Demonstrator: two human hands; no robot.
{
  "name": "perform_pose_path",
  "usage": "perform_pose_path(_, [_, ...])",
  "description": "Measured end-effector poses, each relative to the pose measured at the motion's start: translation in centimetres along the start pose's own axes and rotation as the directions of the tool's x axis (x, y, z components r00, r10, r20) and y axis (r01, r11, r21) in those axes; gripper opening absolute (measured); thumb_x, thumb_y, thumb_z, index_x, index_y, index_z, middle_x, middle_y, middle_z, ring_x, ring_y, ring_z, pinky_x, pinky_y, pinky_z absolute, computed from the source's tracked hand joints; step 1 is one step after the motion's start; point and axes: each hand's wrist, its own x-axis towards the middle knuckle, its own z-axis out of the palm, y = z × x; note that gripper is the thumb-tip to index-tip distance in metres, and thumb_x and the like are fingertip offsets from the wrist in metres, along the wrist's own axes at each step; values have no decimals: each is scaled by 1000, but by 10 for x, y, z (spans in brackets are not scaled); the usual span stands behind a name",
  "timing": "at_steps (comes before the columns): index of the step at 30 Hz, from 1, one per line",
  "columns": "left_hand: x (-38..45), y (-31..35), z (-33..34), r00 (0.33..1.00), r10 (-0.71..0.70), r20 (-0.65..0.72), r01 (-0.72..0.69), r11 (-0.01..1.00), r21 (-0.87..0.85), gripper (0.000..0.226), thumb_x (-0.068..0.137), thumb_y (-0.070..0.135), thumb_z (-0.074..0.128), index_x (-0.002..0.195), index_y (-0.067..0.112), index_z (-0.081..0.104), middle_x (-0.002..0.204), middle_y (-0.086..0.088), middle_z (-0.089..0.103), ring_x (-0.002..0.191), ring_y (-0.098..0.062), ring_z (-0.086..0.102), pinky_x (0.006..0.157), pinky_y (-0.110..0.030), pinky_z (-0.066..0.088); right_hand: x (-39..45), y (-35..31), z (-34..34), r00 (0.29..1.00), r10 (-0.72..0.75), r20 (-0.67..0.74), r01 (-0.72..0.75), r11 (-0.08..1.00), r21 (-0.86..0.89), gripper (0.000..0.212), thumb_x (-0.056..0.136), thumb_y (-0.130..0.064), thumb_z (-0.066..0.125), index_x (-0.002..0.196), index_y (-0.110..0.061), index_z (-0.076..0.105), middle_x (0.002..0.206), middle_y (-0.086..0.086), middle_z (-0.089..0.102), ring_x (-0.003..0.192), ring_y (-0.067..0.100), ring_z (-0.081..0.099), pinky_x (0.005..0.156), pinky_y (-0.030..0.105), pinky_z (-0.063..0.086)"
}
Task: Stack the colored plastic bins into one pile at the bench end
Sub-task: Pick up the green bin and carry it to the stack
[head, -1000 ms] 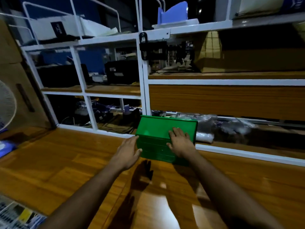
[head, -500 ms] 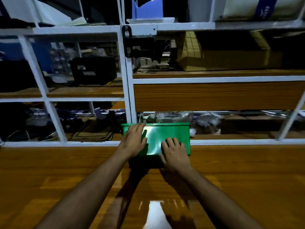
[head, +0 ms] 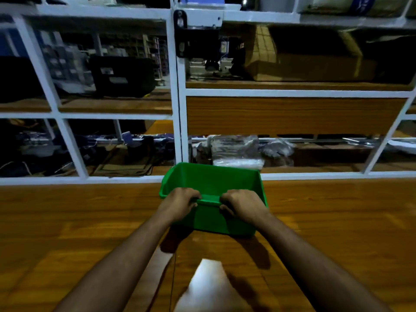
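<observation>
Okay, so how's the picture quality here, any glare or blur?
Head view: dim overall; a bright glare patch on the wooden bench near the bottom edge; wide-angle bending of the white shelf frame; slight motion blur; the green bin and both hands stay readable.

Operator's arms: bare, nothing worn.
Left hand and right hand ungloved; forearms uncovered, no sleeves, watch or rings visible.

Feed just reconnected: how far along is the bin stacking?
No pile shows, so nothing looks done. In hand: the left hand and right hand grip the near rim of the green bin, open side up, over the bench. Left: the stacking; no other bins show.
</observation>
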Motion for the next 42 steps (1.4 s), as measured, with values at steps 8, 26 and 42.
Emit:
perform_pose_path(8, [-38, 1, 25, 874, -241, -422, 235, 970, -66, 34, 70, 7, 64, 99, 24, 71, 101, -2, 57, 102, -25, 45, 85, -36, 44, 5, -62, 5, 999, 40, 14, -41, 998, 43, 23, 87, -38, 51, 92, -17, 61, 97, 13, 67, 90, 37, 64, 67, 39, 47])
perform_pose_path(26, [-36, 12, -3, 998, -37, 56, 35, 999, 29, 26, 86, 44, 59, 111, 38, 63, 106, 10, 62, 102, -12, 57, 85, -34, 49, 7, -42, -12, 985, 81, 155, -67, 994, -92, 30, 88, -29, 60, 118, -32, 61, 110, 2, 65, 106, 27, 62, 75, 36, 50])
perform_pose_path(42, [-17, 107, 28, 972, -174, 157, 222, 899, -376, 20, 88, 28, 57, 94, 20, 73, 76, 1, 70, 72, -13, 65, 49, -8, 36, -23, -23, 25, 606, 699, 379, -653, 166, 739, 32, 87, -37, 60, 78, -9, 70, 83, 16, 73, 79, 35, 69, 61, 38, 50])
